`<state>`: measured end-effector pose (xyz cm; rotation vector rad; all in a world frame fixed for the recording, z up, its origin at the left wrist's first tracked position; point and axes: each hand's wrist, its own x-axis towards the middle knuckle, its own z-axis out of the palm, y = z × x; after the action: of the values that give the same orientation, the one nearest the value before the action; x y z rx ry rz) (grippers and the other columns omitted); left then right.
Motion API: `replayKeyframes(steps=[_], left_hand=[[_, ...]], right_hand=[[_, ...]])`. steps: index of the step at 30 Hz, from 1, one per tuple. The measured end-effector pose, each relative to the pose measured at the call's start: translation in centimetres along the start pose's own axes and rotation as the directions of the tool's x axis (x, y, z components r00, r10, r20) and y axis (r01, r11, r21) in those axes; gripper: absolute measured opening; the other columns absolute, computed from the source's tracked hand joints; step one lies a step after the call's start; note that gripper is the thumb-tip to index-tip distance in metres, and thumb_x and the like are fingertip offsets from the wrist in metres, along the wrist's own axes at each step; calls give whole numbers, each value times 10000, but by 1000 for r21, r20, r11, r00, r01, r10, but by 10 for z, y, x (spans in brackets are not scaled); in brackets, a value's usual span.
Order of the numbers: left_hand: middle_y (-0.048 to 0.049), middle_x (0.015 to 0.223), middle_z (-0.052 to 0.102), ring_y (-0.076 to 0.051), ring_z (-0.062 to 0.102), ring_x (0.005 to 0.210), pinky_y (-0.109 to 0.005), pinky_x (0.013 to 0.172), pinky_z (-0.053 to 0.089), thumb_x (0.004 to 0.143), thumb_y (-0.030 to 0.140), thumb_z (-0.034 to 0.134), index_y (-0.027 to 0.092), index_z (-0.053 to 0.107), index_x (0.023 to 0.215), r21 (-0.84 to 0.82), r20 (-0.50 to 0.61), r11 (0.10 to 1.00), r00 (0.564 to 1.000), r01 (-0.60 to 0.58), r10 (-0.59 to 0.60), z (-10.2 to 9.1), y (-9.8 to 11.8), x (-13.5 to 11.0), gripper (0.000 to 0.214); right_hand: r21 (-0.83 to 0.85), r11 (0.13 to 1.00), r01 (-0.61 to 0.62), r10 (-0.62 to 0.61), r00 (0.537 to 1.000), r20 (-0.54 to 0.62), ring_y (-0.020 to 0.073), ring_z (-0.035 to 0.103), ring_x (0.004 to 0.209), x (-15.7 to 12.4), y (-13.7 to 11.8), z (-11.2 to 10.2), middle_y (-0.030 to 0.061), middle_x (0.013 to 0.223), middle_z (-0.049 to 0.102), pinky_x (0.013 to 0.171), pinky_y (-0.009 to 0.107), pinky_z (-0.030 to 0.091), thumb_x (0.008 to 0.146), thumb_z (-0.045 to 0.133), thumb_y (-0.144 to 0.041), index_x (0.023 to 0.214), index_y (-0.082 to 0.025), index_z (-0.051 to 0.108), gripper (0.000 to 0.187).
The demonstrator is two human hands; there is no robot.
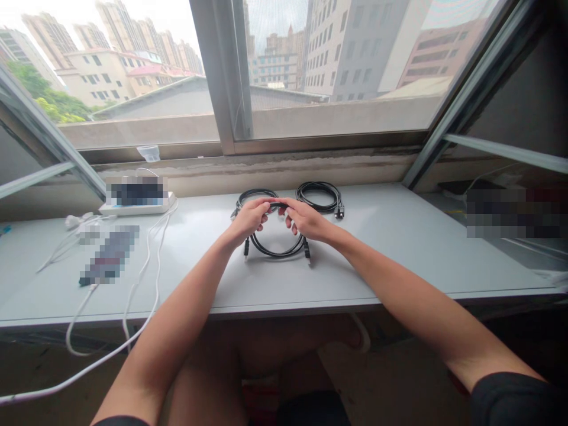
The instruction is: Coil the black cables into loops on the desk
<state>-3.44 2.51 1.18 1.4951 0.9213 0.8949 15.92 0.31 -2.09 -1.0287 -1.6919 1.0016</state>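
On the grey sill table, both my hands grip the top of a coiled black cable held a little above the surface. My left hand pinches the coil's upper left. My right hand pinches the upper right, fingers closed on the cable. The coil's two plug ends hang down at the lower left and lower right. Two more coiled black cables lie behind my hands: one just past my left hand, the other further right, with its plug at the right.
A white power strip sits at the back left, with white cords trailing over the table's front edge. White earphones and a dark blurred device lie at the left. The window frame rises behind. My knees are under the table.
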Motion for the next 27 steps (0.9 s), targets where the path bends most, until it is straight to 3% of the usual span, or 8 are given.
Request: replayKeyframes(steps=[4,8,14,18,22,27], left_hand=[[-25,860,549,-71,424,595,-165,445,317,898,254,610,159,728,1235,-18,-18,1000,1000,-26,25,-5,4,1,370],[-32,904,554,-63,416,597,-168,444,290,868,244,595,162,737,1227,-9,-75,999,996,-47,46,-18,4,6,395],[-31,893,590,-85,442,614,-191,468,313,902,346,577,192,736,1230,174,-148,984,986,-47,73,-27,-1,9,396],[-43,864,655,-116,504,652,-237,565,418,916,423,617,162,729,1185,400,-161,914,975,-76,151,-26,-1,7,391],[-59,911,706,-138,564,683,-277,655,474,929,323,570,152,712,1207,502,-136,861,975,-83,173,-28,-2,7,355],[-71,1184,758,-193,665,885,-334,894,517,954,340,597,261,701,1387,669,-27,717,958,-195,286,-30,-6,6,452]], right_hand=[[78,997,-27,32,998,-63,152,681,788,4,2,-4,92,1160,640,600,293,641,981,547,-244,1409,-216,534,429],[100,989,-112,123,987,-101,163,721,816,6,1,-15,100,1100,698,685,312,663,959,638,-217,1197,-176,623,242],[12,974,-226,227,970,-82,173,701,798,2,1,-26,94,980,720,641,323,678,891,783,-246,1060,-161,667,222],[-9,981,-195,194,979,-63,179,702,809,3,7,-25,85,963,735,623,304,677,839,835,-255,1025,-157,702,249],[-23,986,-166,164,985,-56,197,715,849,3,9,-21,78,967,762,647,292,675,835,824,-269,1039,-154,756,244],[-112,987,-118,110,991,-73,213,721,817,2,6,-18,76,963,784,623,299,661,840,800,-309,1126,-154,798,325]])
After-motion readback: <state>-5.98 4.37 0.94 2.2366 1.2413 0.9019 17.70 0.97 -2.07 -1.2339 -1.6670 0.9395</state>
